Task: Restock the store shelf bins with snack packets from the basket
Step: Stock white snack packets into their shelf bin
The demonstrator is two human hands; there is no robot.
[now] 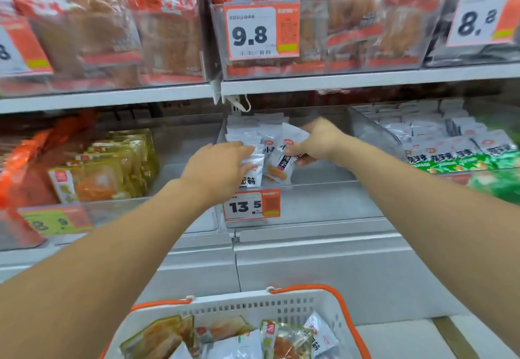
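Basket [230, 306] below; two hands' fingers each clamp one white packet [281, 161] over one bin [323, 189].

The clear plastic middle shelf bin [323, 206] holds small white snack packets [254, 133] at its back left. A white mesh basket with orange handles [253, 306] sits below, in front of the shelf, with packets inside.

Bin [323, 181] open rightward; divider [374, 133] bounds it.
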